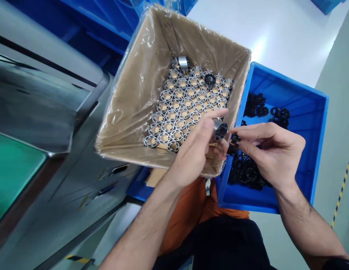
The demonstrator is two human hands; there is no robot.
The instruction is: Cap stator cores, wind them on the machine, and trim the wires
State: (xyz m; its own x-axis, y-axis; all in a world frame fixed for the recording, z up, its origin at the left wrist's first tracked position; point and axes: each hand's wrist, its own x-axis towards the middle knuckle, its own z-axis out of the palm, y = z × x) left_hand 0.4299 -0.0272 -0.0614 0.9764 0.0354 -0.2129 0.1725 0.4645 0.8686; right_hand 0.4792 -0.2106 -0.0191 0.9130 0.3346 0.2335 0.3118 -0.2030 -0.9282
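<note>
My left hand [195, 148] is closed around a silver metal cylinder [219, 129] with a black end, held over the near right part of a cardboard box [132, 97]. Just to the right, my right hand [271, 150] pinches a small black plastic part [235, 139] close to the cylinder's black end. Inside the box stand rows of silver metal rings [188, 102]. One silver cylinder [183, 63] with black edges lies on its side on top of them, and a black round part [209, 80] sits among the rings. My fingers hide some near rings.
Clear plastic film lines the box. A blue bin [292, 202] beside it on the right holds piles of loose black parts [249, 170]. Metal cabinets [87, 187] and a green surface [17, 176] stand at left. Yellow-black tape [343, 183] marks the floor at right.
</note>
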